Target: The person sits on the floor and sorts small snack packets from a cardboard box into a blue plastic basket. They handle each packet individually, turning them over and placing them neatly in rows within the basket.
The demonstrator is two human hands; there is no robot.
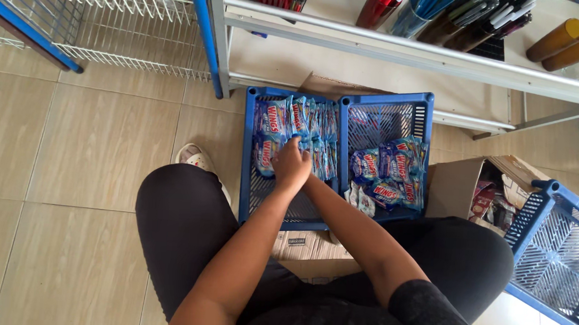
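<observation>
Left hand (291, 164) pinches a blue-and-white plastic sachet (296, 123) in the blue slotted plastic tray's (253, 200) left compartment; right hand hidden beneath, grip unclear. The upright row could topple.

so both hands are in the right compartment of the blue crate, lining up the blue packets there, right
Not quite: the head view shows both hands meeting in the left compartment of the blue crate, at the row of upright blue packets. The right compartment holds only a loose pile of packets, with no hand in it.

blue sachets (298, 126) in tray, more sachets (389, 172) right
</observation>
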